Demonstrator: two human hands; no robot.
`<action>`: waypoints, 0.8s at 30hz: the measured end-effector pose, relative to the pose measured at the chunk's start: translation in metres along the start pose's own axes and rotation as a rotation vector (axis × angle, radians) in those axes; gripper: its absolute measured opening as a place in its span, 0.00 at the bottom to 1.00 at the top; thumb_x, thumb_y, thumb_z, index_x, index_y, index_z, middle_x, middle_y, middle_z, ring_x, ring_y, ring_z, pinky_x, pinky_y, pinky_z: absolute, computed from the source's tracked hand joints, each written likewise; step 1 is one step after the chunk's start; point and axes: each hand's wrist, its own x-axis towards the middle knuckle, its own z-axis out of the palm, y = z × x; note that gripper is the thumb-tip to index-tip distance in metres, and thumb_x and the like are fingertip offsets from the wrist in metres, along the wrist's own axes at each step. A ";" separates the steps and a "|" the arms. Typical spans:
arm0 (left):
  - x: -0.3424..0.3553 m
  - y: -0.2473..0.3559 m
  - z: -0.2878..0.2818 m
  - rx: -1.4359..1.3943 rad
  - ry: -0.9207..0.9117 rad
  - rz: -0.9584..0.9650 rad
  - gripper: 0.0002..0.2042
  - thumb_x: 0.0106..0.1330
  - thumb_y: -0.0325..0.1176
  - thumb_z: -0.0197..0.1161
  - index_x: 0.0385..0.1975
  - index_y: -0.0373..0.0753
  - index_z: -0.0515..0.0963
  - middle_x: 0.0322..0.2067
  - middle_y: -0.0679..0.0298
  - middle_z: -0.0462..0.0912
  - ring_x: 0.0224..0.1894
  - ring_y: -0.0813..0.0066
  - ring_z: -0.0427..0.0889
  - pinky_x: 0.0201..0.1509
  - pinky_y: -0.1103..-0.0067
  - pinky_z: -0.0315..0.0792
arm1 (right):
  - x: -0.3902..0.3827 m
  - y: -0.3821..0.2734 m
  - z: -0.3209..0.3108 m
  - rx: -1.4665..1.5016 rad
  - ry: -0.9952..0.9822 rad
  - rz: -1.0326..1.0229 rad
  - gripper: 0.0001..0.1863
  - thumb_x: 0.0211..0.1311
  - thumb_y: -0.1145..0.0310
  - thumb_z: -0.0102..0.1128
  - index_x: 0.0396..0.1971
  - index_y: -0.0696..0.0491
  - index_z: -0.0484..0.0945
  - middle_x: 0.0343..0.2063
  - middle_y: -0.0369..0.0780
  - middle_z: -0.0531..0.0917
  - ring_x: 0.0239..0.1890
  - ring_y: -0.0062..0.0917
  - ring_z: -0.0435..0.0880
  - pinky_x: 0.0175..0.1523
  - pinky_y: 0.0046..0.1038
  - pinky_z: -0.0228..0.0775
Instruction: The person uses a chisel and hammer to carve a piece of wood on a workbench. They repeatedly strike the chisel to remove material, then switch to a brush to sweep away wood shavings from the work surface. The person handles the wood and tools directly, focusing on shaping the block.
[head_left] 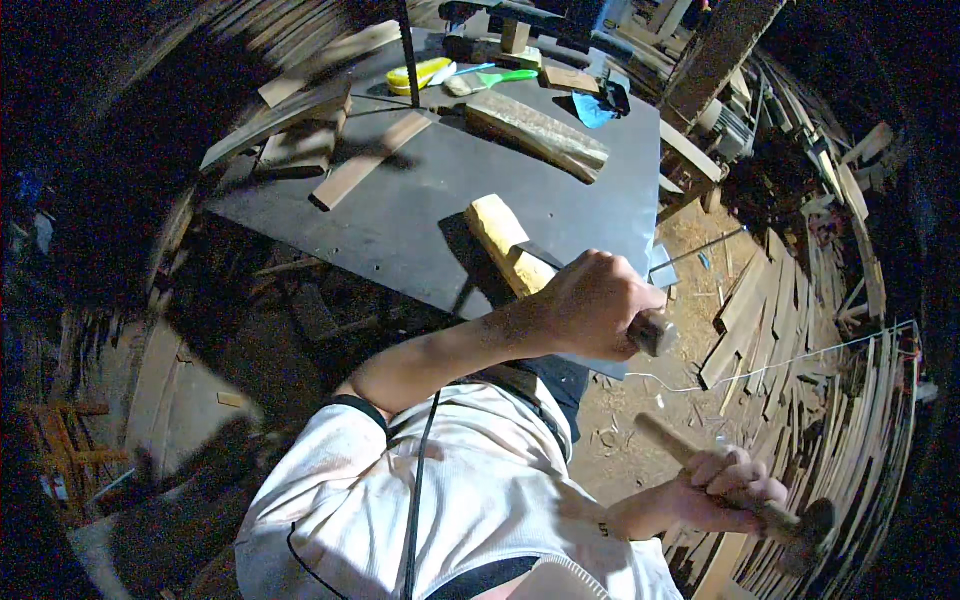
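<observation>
My left hand (598, 303) is closed around a chisel, whose wooden handle end (653, 334) sticks out on the right. Its dark flat blade (538, 255) lies against a pale wood block (493, 226) near the front of the dark metal table (420, 225). My left forearm partly hides the block's near end. Low on the right, away from the table, my right hand (715, 487) grips a hammer by its wooden handle (664, 437). The hammer's dark, blurred head (812, 532) points away to the lower right.
Farther back on the table lie a rough timber piece (540, 135), a flat wood strip (372, 160), a green-handled brush (490, 82) and a yellow object (418, 75). An upright saw blade (409, 55) stands there. Stacked boards (760, 310) cover the floor at right.
</observation>
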 end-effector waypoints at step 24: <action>-0.002 0.000 -0.007 -0.075 0.036 0.039 0.09 0.54 0.31 0.66 0.19 0.38 0.73 0.15 0.57 0.75 0.18 0.56 0.79 0.24 0.69 0.70 | -0.041 0.029 -0.025 -0.316 0.099 0.265 0.30 0.64 0.41 0.60 0.45 0.55 0.71 0.23 0.37 0.73 0.17 0.19 0.66 0.18 0.20 0.56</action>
